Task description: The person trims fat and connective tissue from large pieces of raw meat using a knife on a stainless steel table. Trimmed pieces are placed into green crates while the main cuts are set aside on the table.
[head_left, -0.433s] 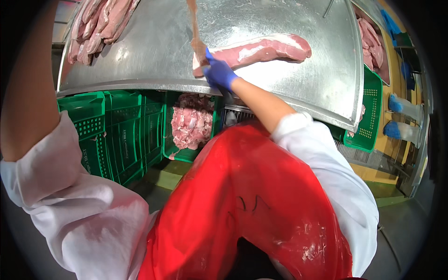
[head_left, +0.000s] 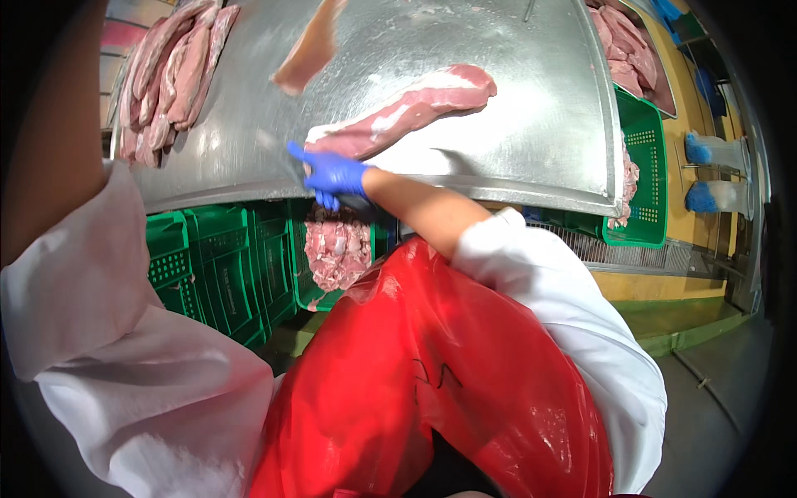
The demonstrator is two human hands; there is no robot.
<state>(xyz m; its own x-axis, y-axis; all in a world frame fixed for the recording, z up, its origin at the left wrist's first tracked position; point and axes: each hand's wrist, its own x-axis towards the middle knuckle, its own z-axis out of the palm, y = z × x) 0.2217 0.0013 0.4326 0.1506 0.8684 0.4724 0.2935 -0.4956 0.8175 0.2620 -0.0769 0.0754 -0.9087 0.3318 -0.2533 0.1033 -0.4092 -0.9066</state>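
Observation:
My right hand [head_left: 336, 176], in a blue glove, is closed around a knife [head_left: 359, 203]. Its dark handle sticks out below the glove, and the blade is a blur toward the upper left. Just beyond the hand, a long pink loin of meat [head_left: 407, 112] with a white fatty edge lies slantwise on the metal table [head_left: 531, 133]. Farther off, a tan, flat strip [head_left: 311, 50], seemingly cut from meat, runs out at the top edge. My bare left forearm [head_left: 50, 133] rises along the left side, and its hand is beyond the picture.
More long meat pieces [head_left: 174, 79] are piled at the table's far left. Below the near edge, a green crate [head_left: 303, 282] holds pink trimmings, beside other green crates [head_left: 224, 274]. At right are a tray of meat [head_left: 627, 50] and another green crate [head_left: 647, 178].
The tan strip, earlier reaching down to my right hand, is now apart from it, up and to the left. My right hand has moved left and down. The whole view has shifted slightly.

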